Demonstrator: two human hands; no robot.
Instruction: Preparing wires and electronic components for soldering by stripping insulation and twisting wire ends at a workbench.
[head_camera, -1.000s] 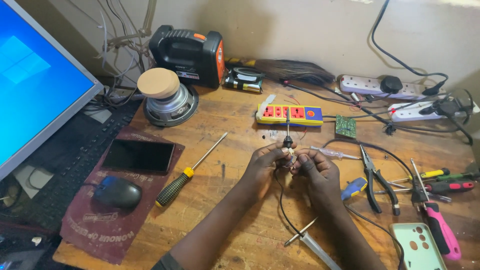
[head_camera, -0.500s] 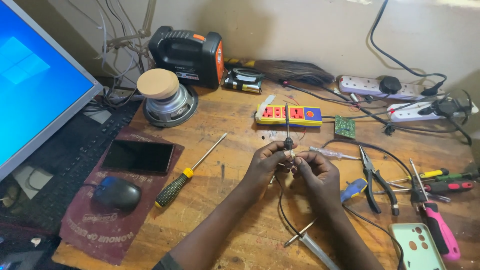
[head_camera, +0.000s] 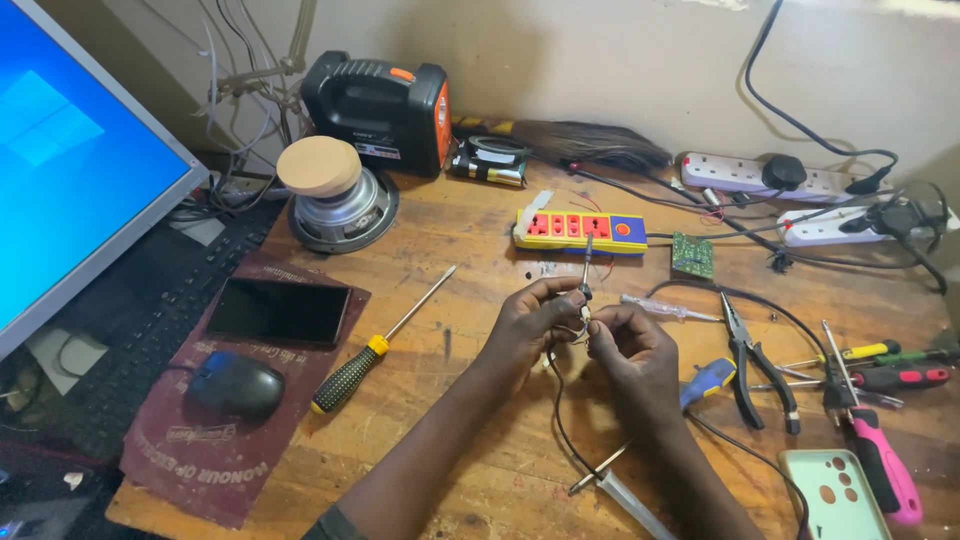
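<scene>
Wood bench (head_camera: 480, 250); both hands, left (head_camera: 530, 325) and right (head_camera: 635, 350), pinch a thin wire (head_camera: 556, 420) at 12 o'clock; light, floppy, likely fragile; best held near the tip.

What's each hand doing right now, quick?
Left hand: closed, fingers pinching a small metal-tipped part.
Right hand: closed, fingers pinching the thin black wire beside it.

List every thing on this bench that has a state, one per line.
Monitor: lit, blue.
Phone: screen dark, lying flat.
Screwdriver: lying unused.
Pliers: lying flat, handles apart.
Left hand: pinching a thin cable.
Right hand: pinching the same cable.
</scene>
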